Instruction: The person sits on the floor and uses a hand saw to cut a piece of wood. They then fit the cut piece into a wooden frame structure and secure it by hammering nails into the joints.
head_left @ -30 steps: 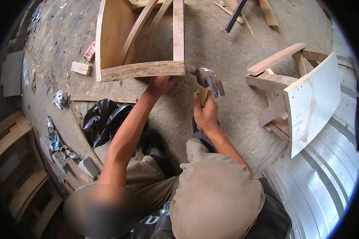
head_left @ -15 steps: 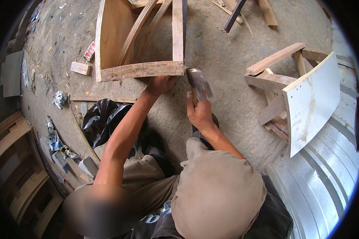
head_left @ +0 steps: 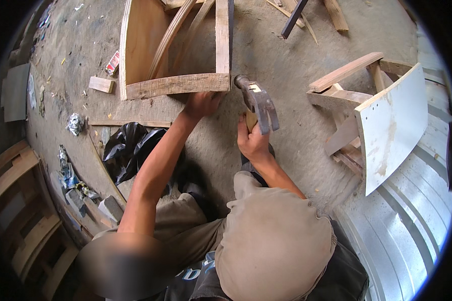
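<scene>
My right hand (head_left: 254, 142) is closed round the light wooden handle of a claw hammer (head_left: 260, 103). The hammer's metal head stands just right of the near right corner of a wooden frame (head_left: 178, 85), apart from it, with the claw toward me. At the underside of the frame's near rail, close to that corner, is my left hand (head_left: 201, 104), with its fingers curled against the wood. The rail hides part of those fingers, and whether they pinch a nail I cannot make out. A plywood panel forms the frame's left side, and slats run back inside it.
On the right stands another wooden frame with a white panel (head_left: 394, 128), beside corrugated metal sheeting (head_left: 402, 226). A wood block (head_left: 101, 84), a small red box (head_left: 113, 63) and a black plastic bag (head_left: 130, 150) lie left. Loose wood strips (head_left: 336, 15) lie at the far right.
The hammer head, blurred before, has swung slightly right and away from the frame's corner and now shows sharply. My left hand stays at the rail.
</scene>
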Demonstrator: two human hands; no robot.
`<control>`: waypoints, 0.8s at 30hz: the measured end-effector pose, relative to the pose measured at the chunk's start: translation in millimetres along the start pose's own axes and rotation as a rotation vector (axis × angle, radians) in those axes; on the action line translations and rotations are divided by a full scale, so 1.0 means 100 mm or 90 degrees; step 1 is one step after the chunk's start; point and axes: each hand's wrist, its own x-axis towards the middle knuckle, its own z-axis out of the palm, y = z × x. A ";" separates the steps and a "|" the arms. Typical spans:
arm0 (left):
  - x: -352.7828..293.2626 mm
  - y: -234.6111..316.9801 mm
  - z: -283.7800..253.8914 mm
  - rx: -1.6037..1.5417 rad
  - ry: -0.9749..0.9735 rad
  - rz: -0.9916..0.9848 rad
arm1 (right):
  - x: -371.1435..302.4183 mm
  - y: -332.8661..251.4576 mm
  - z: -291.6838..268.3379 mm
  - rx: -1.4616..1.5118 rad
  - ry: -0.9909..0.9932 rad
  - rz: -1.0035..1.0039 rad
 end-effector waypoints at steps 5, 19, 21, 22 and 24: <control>0.08 0.06 -0.09 -0.075 0.004 -0.069 | 0.03 -0.17 -0.08 -0.002 -0.089 0.174; 0.07 0.02 -0.02 -0.073 0.001 -0.069 | -0.11 0.08 0.04 -0.050 -0.011 0.033; 0.10 0.05 -0.05 -0.081 0.001 -0.072 | -0.08 -0.02 -0.01 -0.009 -0.081 0.224; 0.08 0.05 -0.03 -0.068 0.002 -0.080 | -0.05 -0.04 -0.01 0.014 -0.047 0.217; 0.03 0.04 -0.01 -0.039 0.002 -0.096 | 0.08 -0.02 0.01 0.063 0.022 0.202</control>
